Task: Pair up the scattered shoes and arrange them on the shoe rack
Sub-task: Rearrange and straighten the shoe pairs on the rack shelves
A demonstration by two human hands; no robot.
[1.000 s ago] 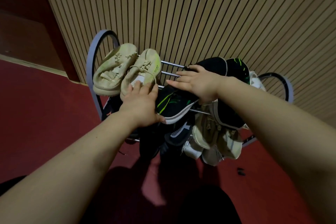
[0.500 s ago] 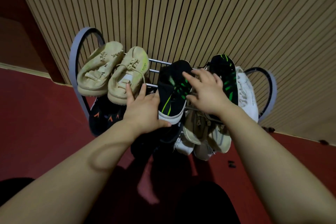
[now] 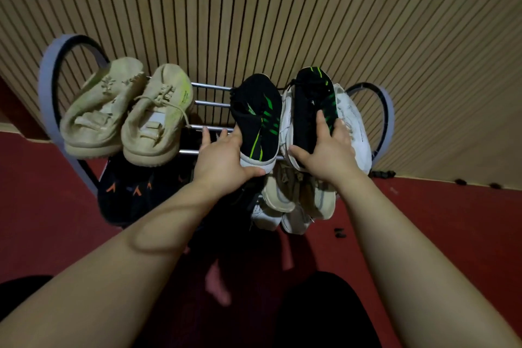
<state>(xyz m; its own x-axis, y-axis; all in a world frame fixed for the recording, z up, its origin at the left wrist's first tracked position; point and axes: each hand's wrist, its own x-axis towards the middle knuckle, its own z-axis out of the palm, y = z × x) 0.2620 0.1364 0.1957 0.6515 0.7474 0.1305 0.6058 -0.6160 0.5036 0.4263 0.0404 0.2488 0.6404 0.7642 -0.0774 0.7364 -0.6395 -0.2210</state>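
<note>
Top shelf of shoe rack (image 3: pixel 211 104): left hand (image 3: pixel 223 158) grips heel of one black-green shoe (image 3: pixel 258 118); right hand (image 3: pixel 324 152) clasps its mate (image 3: pixel 310 102) just beside. Beige pair (image 3: pixel 127 110) sits at left.

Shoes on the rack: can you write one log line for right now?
left hand: holds left black-and-green knit shoe | right hand: holds right black-and-green knit shoe | top of metal-bar rack

A home entryway: loaded shoe rack (image 3: pixel 53 87) against slatted wood wall (image 3: pixel 254 8), on red floor (image 3: pixel 42 192).
</note>
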